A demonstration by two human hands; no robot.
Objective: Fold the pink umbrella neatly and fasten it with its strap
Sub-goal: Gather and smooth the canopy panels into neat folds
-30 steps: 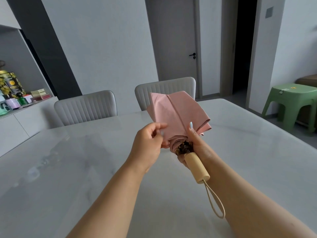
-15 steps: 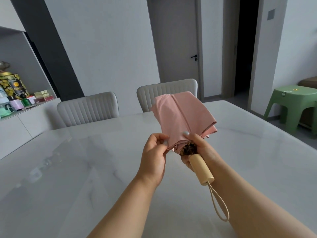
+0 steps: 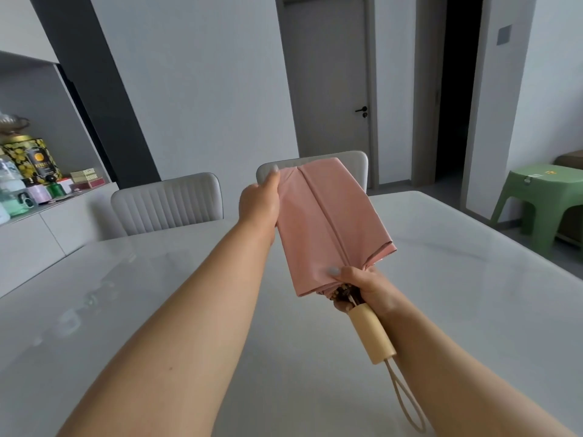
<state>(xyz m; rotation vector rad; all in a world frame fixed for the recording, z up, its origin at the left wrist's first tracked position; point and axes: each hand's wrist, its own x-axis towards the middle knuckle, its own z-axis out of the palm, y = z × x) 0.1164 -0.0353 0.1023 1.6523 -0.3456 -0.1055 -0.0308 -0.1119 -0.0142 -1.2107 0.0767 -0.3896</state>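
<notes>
Left hand [image 3: 259,203] has slid from the canopy base near the handle up to the far top corner of the pink umbrella [image 3: 328,225], frame centre, stretching one panel flat. Its fingers pinch the fabric edge, thumb on top. Right hand [image 3: 362,287] grips the gathered canopy base just above the wooden handle [image 3: 372,335], fingers curled round it, thumb pressing the fabric. Umbrella is held in the air above the white table [image 3: 473,310], tip pointing away. Beige wrist loop [image 3: 407,402] hangs from the handle, lower right. Strap not visible. Two grey chairs [image 3: 167,203] behind the table; green stool [image 3: 542,200] at right edge.
</notes>
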